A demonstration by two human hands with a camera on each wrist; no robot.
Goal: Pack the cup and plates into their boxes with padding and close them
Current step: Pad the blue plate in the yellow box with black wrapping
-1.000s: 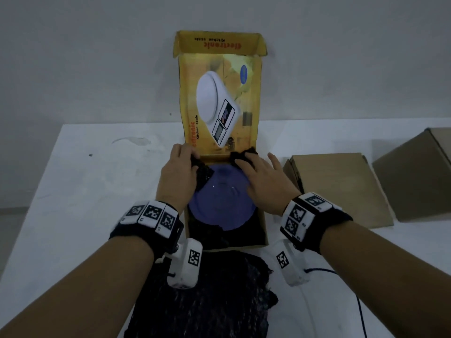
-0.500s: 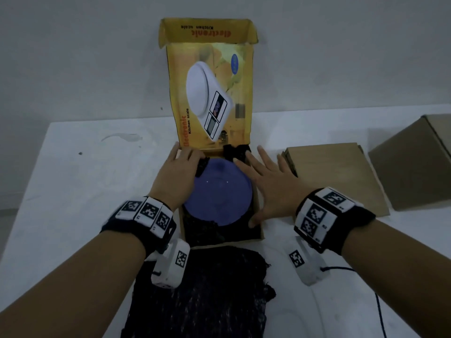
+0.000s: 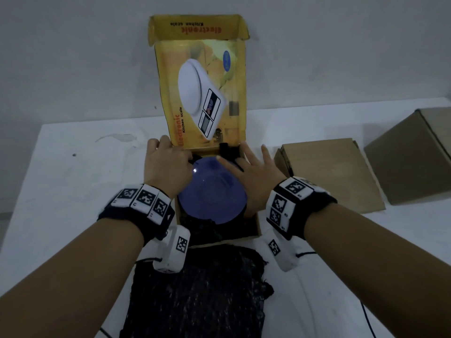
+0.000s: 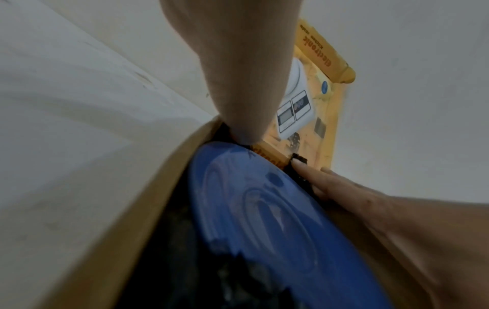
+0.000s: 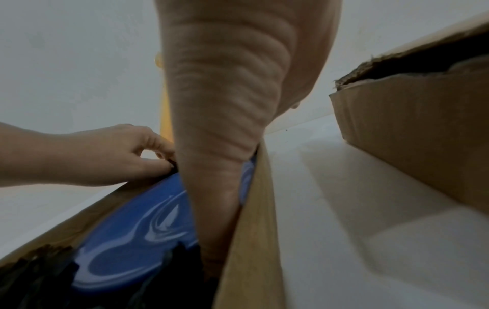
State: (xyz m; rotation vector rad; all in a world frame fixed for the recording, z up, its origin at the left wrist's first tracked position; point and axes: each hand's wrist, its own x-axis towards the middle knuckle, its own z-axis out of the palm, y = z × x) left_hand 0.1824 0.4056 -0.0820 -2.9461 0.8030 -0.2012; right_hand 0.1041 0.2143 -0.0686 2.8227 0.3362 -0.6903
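Observation:
A blue plate (image 3: 212, 191) lies in the open yellow kitchen-scale box (image 3: 219, 241) on black padding (image 3: 207, 230); the lid (image 3: 202, 89) stands upright behind it. At the box's far left corner my left hand (image 3: 166, 167) has its fingers curled and pinches the black padding there, as the right wrist view shows (image 5: 105, 154). My right hand (image 3: 253, 176) lies flat with fingers spread over the plate's right edge and the box's right wall. Its thumb reaches down inside that wall. The left wrist view shows the plate (image 4: 264, 219) and the right hand's straight fingers (image 4: 317, 179) against the padding.
A second sheet of black padding (image 3: 200, 296) lies on the white table (image 3: 73, 191) just in front of the box. Two shut brown cardboard boxes stand to the right, one low (image 3: 336, 172), one taller (image 3: 415, 154). A wall rises behind the table.
My right hand has let go of the padding at the far right corner and now lies flat and spread along the plate's right side. The left hand stays at the far left corner.

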